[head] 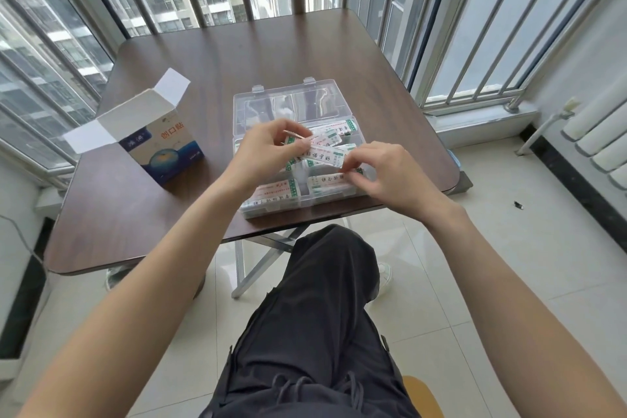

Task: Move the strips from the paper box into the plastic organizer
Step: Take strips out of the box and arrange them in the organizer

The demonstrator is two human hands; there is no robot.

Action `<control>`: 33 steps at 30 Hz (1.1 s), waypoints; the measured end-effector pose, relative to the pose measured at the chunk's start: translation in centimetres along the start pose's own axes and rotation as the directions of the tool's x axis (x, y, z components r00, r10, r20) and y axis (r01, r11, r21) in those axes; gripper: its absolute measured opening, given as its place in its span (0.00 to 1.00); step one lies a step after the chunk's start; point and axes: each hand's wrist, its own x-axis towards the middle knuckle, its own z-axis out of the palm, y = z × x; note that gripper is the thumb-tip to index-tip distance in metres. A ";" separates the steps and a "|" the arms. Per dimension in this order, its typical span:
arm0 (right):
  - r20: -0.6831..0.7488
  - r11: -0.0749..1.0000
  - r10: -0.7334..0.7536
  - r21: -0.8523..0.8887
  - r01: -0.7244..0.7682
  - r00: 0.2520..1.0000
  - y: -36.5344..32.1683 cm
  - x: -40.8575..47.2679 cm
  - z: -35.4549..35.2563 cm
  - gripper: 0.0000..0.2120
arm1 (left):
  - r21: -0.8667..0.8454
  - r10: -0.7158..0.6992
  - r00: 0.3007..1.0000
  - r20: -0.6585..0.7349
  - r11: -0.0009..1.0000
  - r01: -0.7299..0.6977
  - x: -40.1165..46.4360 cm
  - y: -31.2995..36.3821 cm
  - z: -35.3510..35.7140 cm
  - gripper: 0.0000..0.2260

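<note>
Head view: your left hand (pixel 268 149) and right hand (pixel 383 176) each pinch an end of one strip (pixel 325 154), held just above the plastic organizer (pixel 359 190) at centre frame, so both grips are closed on that strip, and the left hand also appears to hold further strips. The organizer, lid open, already carries wrapped strips in its compartments, while the paper box (pixel 166 146) stands open at centre left on the tabletop (pixel 135 214), well apart from your hands. Its interior is hidden, so remaining stock cannot be confirmed; I judge the transfer well advanced but incomplete.
</note>
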 end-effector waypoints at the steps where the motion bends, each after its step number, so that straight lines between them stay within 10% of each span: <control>1: -0.023 1.000 0.022 0.015 -0.021 1.000 0.0 -0.1 -0.1 0.03 | 0.019 0.006 1.000 0.007 1.000 -0.007 0.0 0.0 0.1 0.03; 8: -0.207 0.966 0.230 0.163 -0.198 0.951 0.3 -1.1 -1.2 0.05 | 0.182 0.121 0.993 0.007 0.976 -0.120 -0.2 -0.2 2.2 0.02; 13: -0.099 0.969 0.216 0.141 -0.201 0.971 0.5 -1.2 -1.0 0.16 | 0.318 0.221 0.975 0.034 0.922 -0.220 -0.2 0.1 3.4 0.03; 33: 0.045 0.982 0.189 -0.004 -0.189 0.981 0.4 -0.2 -1.2 0.02 | 0.668 0.374 0.925 0.071 0.671 -0.323 -1.7 -0.7 1.8 0.08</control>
